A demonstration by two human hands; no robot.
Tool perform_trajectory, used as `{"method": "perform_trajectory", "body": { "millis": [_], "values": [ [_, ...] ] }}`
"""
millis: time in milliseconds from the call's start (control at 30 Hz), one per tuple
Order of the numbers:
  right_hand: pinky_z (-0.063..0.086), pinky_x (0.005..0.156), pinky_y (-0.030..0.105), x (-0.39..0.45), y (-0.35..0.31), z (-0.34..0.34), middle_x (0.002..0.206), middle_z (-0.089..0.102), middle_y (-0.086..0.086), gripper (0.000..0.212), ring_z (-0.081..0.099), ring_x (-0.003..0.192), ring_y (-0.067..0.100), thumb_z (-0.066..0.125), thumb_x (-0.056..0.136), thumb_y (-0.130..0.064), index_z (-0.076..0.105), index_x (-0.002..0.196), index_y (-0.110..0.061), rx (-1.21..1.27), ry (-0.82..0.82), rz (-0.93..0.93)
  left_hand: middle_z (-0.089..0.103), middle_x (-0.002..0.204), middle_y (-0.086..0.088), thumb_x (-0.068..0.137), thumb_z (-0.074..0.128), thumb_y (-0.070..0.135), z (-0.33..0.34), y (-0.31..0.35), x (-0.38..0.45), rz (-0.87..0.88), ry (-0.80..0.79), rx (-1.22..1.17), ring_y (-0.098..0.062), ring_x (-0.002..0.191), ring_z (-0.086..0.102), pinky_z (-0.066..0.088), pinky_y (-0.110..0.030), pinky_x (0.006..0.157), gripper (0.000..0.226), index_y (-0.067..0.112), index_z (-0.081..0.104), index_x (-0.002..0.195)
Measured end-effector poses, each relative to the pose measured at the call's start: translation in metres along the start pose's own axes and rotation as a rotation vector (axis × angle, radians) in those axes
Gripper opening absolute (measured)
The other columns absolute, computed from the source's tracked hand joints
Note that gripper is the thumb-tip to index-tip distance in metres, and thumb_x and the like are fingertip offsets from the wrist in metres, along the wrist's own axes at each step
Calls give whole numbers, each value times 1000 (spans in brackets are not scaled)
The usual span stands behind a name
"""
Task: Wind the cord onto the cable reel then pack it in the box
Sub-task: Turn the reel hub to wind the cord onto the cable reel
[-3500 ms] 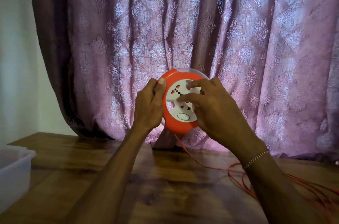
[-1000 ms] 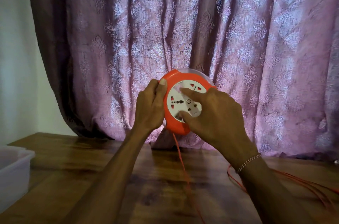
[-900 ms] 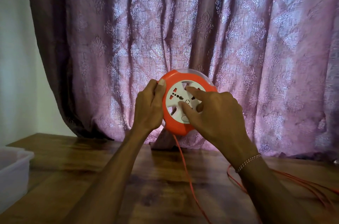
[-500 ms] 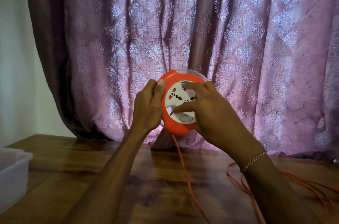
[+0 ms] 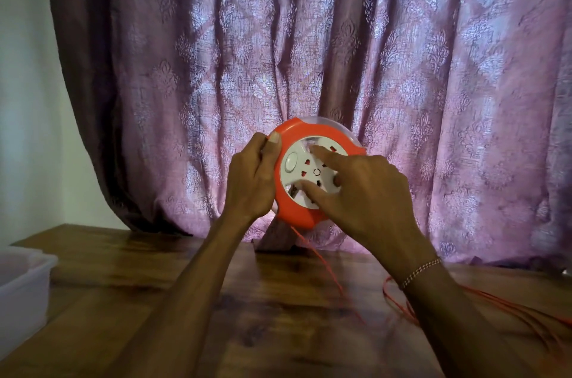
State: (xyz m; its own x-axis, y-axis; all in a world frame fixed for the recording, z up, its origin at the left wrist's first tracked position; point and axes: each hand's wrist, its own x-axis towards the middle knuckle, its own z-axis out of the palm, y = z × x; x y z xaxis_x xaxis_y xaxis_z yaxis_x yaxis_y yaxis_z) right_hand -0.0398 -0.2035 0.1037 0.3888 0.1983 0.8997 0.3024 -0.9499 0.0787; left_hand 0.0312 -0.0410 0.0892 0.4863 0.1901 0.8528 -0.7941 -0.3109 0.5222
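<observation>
Two bare hands hold a round orange cable reel (image 5: 301, 216) up in the air above a wooden tabletop (image 5: 123, 281), in front of a purple patterned curtain (image 5: 309, 37). The reel stands on edge, so its flat white socket face (image 5: 305, 173) points back toward the camera and slightly to the left, and its spindle axis runs roughly from the viewer toward the curtain. A clear rim shows behind the orange front at the top right. The left hand (image 5: 250, 182) grips the reel's left edge, thumb curled over the orange front rim and fingers wrapped behind. The right hand (image 5: 368, 192) lies over the right side of the face, fingers spread and fairly straight, with two fingertips (image 5: 314, 150) pressed on the white centre disc; it clasps nothing. A thin beaded bracelet (image 5: 421, 269) circles the right wrist. A thin orange cord (image 5: 328, 269) drops from the bottom of the reel to the tabletop, slanting down to the right, and more of it lies in loose loops on the right side of the tabletop, partly behind the right forearm. A translucent plastic box (image 5: 21, 291) sits at the left edge of the tabletop, well apart from the reel.
</observation>
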Motion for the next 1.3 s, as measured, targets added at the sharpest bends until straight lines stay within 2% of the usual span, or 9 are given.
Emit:
{"method": "perform_trajectory", "body": {
  "millis": [200, 333, 400, 633, 800, 934, 1034, 1167, 1300],
  "values": [
    [49, 61, 33, 2, 2, 2, 81, 70, 1, 53, 64, 81, 28, 64, 78, -63, 65, 123, -34, -9, 82, -42, 56, 65, -14, 99, 39, 59, -1, -1, 0, -7, -4, -16, -21, 61, 50, 48, -58, 64, 56, 7, 45, 77],
    [48, 75, 39, 6, 6, 2, 106, 65, 5, 25, 52, 97, 29, 66, 79, -18, 75, 101, -23, 126, 66, -216, 52, 63, -4, 102, 41, 50, -2, 0, -1, -10, 1, -25, -16, 59, 47, 47, -56, 63, 50, 8, 45, 76],
    [45, 87, 41, 6, 8, 1, 125, 61, 8, 37, 47, 109, 31, 66, 65, -6, 76, 94, -26, 125, -48, -299, 51, 62, 1, 102, 42, 48, -2, 2, 0, -14, 5, -34, -14, 59, 45, 46, -54, 63, 46, 13, 44, 74],
    [47, 85, 44, 4, 5, 0, 130, 57, 9, 54, 45, 107, 32, 84, 55, -16, 74, 103, -41, -14, -167, -282, 52, 63, -7, 99, 40, 58, -1, 0, 0, 3, -8, -18, -21, 61, 48, 47, -58, 64, 52, 13, 43, 74],
    [46, 76, 35, 1, 4, 0, 116, 55, 7, 54, 47, 104, 28, 37, 74, -36, 65, 119, -47, -35, -96, -203, 53, 65, -13, 99, 40, 58, 0, 0, -1, 14, -8, -28, -18, 62, 47, 47, -57, 64, 54, 9, 43, 76],
    [46, 72, 32, -2, 1, 2, 108, 60, 3, 56, 53, 104, 27, 61, 78, -50, 49, 133, -51, -51, -86, -44, 48, 61, -2, 102, 42, 53, 0, 1, -1, 6, -4, -21, -16, 59, 43, 44, -56, 63, 49, 13, 41, 73],
    [52, 72, 35, 2, 0, 3, 94, 73, 0, 61, 63, 97, 27, 53, 81, -67, 51, 136, -42, -5, -18, 39, 50, 62, -6, 102, 43, 50, -1, 1, 0, -10, 5, -35, -16, 60, 45, 44, -52, 61, 45, 15, 42, 73],
    [51, 71, 35, 4, 1, 4, 90, 73, -1, 51, 61, 98, 26, 48, 89, -58, 57, 132, -33, 30, 7, 13, 57, 68, -21, 103, 43, 47, -1, 2, 0, -11, 12, -56, -18, 61, 49, 45, -51, 58, 46, 11, 43, 75],
    [52, 68, 39, 6, 7, 3, 101, 67, 3, 28, 53, 95, 28, 57, 88, -25, 71, 112, -22, 88, 98, -119, 56, 68, -20, 103, 42, 48, -1, 2, 0, -13, 7, -47, -18, 61, 50, 45, -51, 59, 43, 17, 44, 74]
  ]
}}
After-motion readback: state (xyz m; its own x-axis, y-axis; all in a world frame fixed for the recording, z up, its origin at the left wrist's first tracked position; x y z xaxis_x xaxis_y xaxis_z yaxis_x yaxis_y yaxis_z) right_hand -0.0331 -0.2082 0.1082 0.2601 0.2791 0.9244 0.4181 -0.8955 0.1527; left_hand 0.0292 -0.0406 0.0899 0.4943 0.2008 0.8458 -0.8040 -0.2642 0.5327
